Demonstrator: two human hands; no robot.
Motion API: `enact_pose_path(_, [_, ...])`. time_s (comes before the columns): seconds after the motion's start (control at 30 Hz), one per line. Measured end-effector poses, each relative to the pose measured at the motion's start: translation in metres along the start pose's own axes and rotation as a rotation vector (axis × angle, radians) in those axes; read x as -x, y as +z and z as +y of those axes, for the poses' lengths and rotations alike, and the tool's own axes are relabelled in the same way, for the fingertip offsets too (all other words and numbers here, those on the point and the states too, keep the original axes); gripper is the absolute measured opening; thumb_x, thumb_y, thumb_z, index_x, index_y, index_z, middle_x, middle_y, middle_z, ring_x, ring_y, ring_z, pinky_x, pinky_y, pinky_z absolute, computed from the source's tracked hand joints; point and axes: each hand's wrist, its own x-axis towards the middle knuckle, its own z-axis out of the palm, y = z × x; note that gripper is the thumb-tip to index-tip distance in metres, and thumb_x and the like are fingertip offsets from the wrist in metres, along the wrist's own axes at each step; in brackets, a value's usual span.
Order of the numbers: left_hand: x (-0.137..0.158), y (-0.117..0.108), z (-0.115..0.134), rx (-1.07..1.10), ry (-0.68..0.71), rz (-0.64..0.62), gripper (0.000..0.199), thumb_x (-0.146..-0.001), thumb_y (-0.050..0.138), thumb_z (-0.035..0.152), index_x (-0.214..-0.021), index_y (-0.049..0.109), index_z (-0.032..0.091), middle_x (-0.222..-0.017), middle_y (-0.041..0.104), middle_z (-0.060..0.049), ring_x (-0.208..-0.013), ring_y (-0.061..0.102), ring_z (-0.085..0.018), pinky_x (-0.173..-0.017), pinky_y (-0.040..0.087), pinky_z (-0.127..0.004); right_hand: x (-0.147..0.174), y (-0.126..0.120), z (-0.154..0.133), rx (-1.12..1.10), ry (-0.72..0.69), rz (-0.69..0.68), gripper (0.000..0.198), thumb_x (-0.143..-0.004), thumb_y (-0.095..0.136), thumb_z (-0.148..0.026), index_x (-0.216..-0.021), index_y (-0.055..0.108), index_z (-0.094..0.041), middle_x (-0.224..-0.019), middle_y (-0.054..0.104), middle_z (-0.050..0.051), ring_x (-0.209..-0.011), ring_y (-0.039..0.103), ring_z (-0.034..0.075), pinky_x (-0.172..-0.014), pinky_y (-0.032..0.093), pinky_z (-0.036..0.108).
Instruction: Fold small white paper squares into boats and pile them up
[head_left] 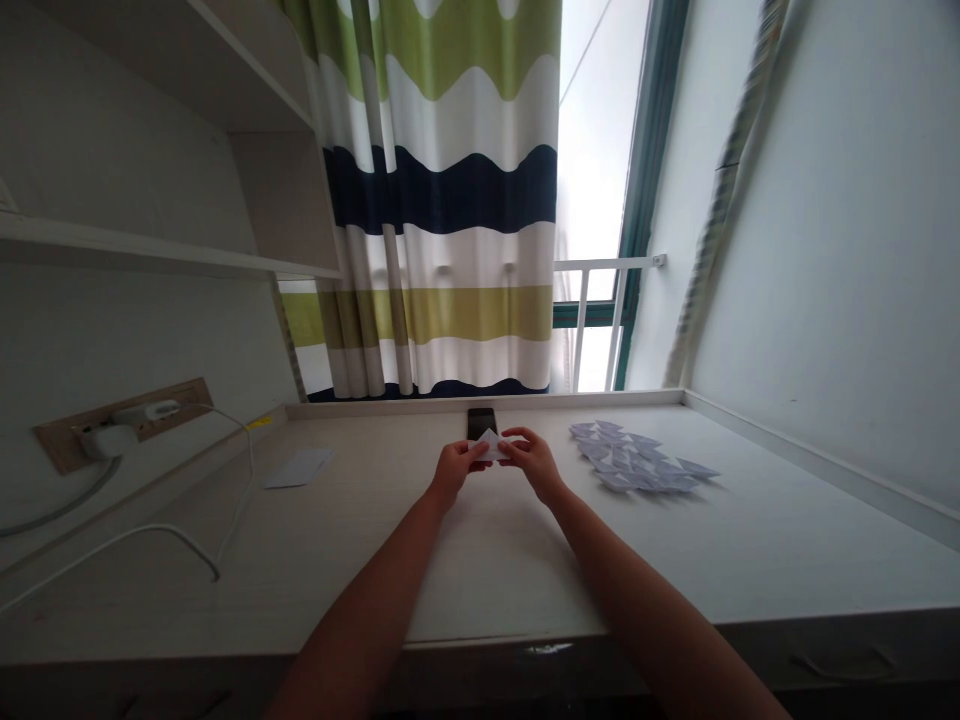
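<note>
Between my two hands is a small piece of folded white paper, its pointed top facing away from me. My left hand pinches its left side, thumb on top. On the right side, my right hand grips it with thumb and fingers, the index finger raised a little. Just behind the paper a dark phone lies on the desk, partly covered by the paper and my fingers. Off to the right lies a spread of several folded paper pieces. A flat stack of white paper rests to the left.
The pale desk has a raised rim along its back and sides. A white cable runs from the wall socket across the desk's left part. Shelves overhang the left side; a striped curtain hangs behind.
</note>
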Motion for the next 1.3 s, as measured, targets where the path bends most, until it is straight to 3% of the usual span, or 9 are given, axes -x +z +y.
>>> enact_pose_path(0.13, [-0.0023,-0.0025,-0.0004,0.030,-0.040,0.044,0.026,-0.060,0.069,0.030,-0.072,0.065,0.008,-0.066,0.065,-0.007,-0.057,0.060,-0.013,-0.059,0.047,-0.024,0.0000,-0.0020,-0.0005,-0.031,0.010,-0.011,0.032,-0.055,0.071,-0.034,-0.078,0.055,-0.017,-0.056,0.062,-0.001,-0.056,0.060,0.014,-0.062,0.051,0.032])
enact_pose_path(0.3, [-0.0017,-0.0012,-0.0002,0.094,-0.107,-0.008,0.021,-0.063,0.068,0.026,-0.072,0.065,0.008,-0.070,0.066,-0.009,-0.061,0.061,-0.013,-0.058,0.048,-0.022,0.0006,-0.0037,-0.0014,-0.028,-0.016,0.006,0.031,-0.057,0.069,-0.032,-0.081,0.053,-0.020,-0.053,0.060,-0.004,-0.051,0.056,0.011,-0.057,0.047,0.028])
enact_pose_path(0.53, [-0.0003,-0.0026,0.0007,0.129,-0.170,-0.068,0.021,-0.070,0.063,0.024,-0.081,0.063,0.006,-0.081,0.066,-0.013,-0.067,0.063,-0.016,-0.060,0.050,-0.023,-0.0035,-0.0052,0.0033,-0.009,-0.072,-0.003,0.021,-0.057,0.067,-0.034,-0.066,0.058,-0.018,-0.055,0.057,-0.003,-0.052,0.052,0.010,-0.057,0.043,0.027])
enact_pose_path(0.83, [-0.0025,-0.0023,0.0004,0.075,-0.064,-0.007,0.022,-0.070,0.062,0.027,-0.077,0.063,0.006,-0.068,0.066,-0.009,-0.062,0.063,-0.015,-0.062,0.051,-0.025,-0.0050,-0.0083,0.0055,0.006,-0.070,0.015,0.018,-0.059,0.064,-0.033,-0.069,0.060,-0.018,-0.059,0.057,-0.002,-0.054,0.052,0.011,-0.058,0.044,0.028])
enact_pose_path(1.03, [-0.0022,-0.0026,-0.0005,0.065,-0.049,0.000,0.024,-0.068,0.064,0.029,-0.082,0.064,0.008,-0.073,0.066,-0.009,-0.064,0.063,-0.015,-0.062,0.051,-0.026,-0.0043,-0.0064,0.0058,0.076,-0.082,0.023,0.014,-0.061,0.060,-0.029,-0.070,0.061,-0.018,-0.064,0.060,0.000,-0.059,0.054,0.012,-0.059,0.045,0.028])
enact_pose_path(1.17, [-0.0020,-0.0029,-0.0008,-0.016,0.083,0.004,0.034,-0.067,0.063,0.028,-0.099,0.061,0.016,-0.077,0.065,-0.005,-0.063,0.062,-0.014,-0.059,0.050,-0.025,-0.0048,-0.0060,0.0063,0.068,-0.091,0.034,0.012,-0.060,0.060,-0.026,-0.068,0.061,-0.018,-0.062,0.059,-0.001,-0.057,0.053,0.012,-0.060,0.045,0.029])
enact_pose_path(1.3, [0.0016,-0.0014,0.0023,-0.104,0.181,0.034,0.026,-0.070,0.058,0.029,-0.092,0.063,0.015,-0.078,0.064,-0.005,-0.064,0.061,-0.014,-0.057,0.050,-0.026,-0.0055,-0.0065,0.0079,0.061,-0.107,0.029,0.012,-0.061,0.059,-0.025,-0.070,0.063,-0.017,-0.062,0.061,0.000,-0.057,0.054,0.012,-0.061,0.046,0.031])
